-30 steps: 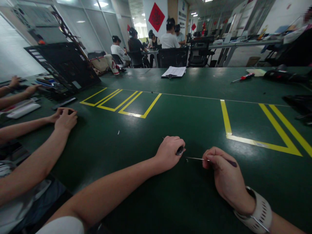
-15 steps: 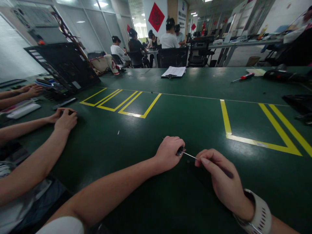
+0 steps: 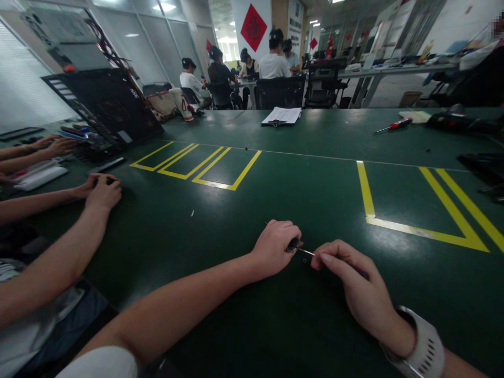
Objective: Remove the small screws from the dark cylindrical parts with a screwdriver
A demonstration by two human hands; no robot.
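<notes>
My left hand (image 3: 276, 248) is wrapped round a small dark cylindrical part (image 3: 292, 244), whose round open end faces right. My right hand (image 3: 348, 270) pinches the thin metal shaft of a screwdriver (image 3: 307, 252); its dark handle lies mostly hidden in the palm. The shaft runs leftward to the dark part, and its tip cannot be seen clearly. A tiny ring (image 3: 304, 260) lies on the green table (image 3: 220, 236) just below the shaft, between the hands.
Yellow tape outlines (image 3: 425, 229) mark the table. Farther back lie a clipboard with paper (image 3: 282, 116) and a red screwdriver (image 3: 394, 126). At the left are another person's hands (image 3: 103, 190) and a black panel (image 3: 106, 105). People sit in the background.
My right hand has moved slightly left, toward my left hand, so less of the shaft shows between them. The view has shifted slightly.
</notes>
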